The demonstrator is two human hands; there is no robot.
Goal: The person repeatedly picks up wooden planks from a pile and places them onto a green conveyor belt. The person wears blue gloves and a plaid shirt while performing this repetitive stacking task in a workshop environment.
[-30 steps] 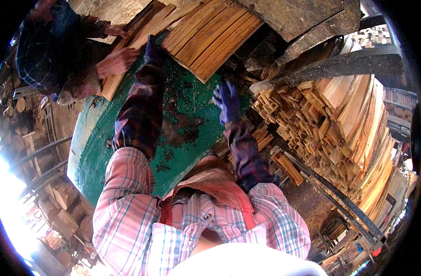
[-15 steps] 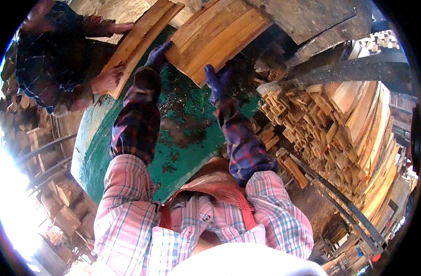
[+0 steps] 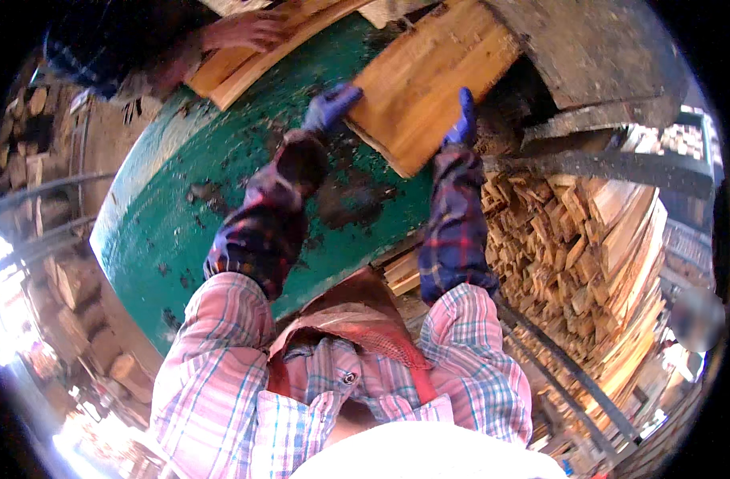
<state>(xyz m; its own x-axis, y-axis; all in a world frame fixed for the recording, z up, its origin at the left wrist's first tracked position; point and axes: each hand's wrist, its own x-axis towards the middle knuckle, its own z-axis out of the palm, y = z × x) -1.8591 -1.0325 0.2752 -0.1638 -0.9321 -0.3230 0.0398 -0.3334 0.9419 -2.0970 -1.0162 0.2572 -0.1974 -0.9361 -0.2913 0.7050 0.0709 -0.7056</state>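
Between my two hands is a stack of wooden boards (image 3: 437, 80), slanting up and to the right above the green table (image 3: 213, 168). My left hand (image 3: 331, 108), in a purple-blue glove, is closed on the boards' left edge near the close end. At the right edge, my right hand (image 3: 461, 124) grips with its thumb raised along the side; its other fingers are mostly hidden. To the left, a co-worker's hand (image 3: 241, 32) rests on other long planks (image 3: 221, 76) at the table's far edge.
A big pile of cut wood strips (image 3: 564, 239) stands to my right, behind a metal bar (image 3: 604, 168). A worn flat panel (image 3: 596, 56) lies at the far right. Metal rails (image 3: 38, 188) and logs (image 3: 70, 279) are on the left. Dark debris (image 3: 353, 195) litters the tabletop.
My view has shifted, with the boards and both hands now farther right in it. The boards show a broad face instead of several side-by-side strips. The co-worker's planks sit higher in view.
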